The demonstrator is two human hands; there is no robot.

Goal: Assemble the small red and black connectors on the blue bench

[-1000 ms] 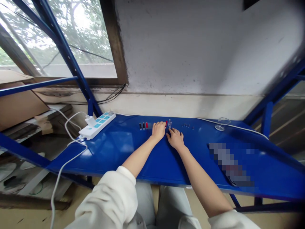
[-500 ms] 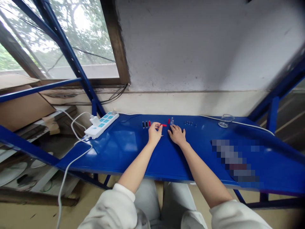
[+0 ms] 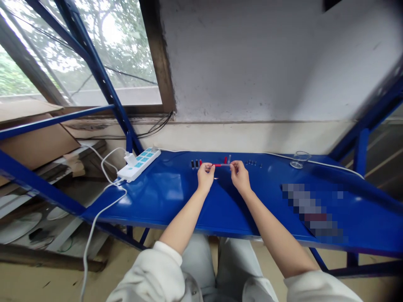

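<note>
Between my hands a red piece [image 3: 218, 165] and a clear tube [image 3: 225, 165] lie in one line, end to end. My left hand [image 3: 206, 174] pinches the red piece. The far end of the clear tube is in the fingers of my right hand [image 3: 239, 173]. Behind my left hand, black pieces [image 3: 194, 164] and a red piece [image 3: 200, 162] stand on the blue table [image 3: 157, 197]. Another red piece [image 3: 225, 160] and a clear piece [image 3: 229, 158] stand behind my right hand. Several small clear parts [image 3: 251, 162] are farther right.
A white power strip [image 3: 138, 165] with cables sits on the table's left part. At the back right stands a clear round container [image 3: 299, 160]. A pixelated item [image 3: 311, 209] lies on the right. Blue frame posts rise at both sides, and a wall is behind.
My right hand has picked up a clear tube and brought it to the red piece. Its fingers, spread before, are now pinched. My left hand keeps its hold.
</note>
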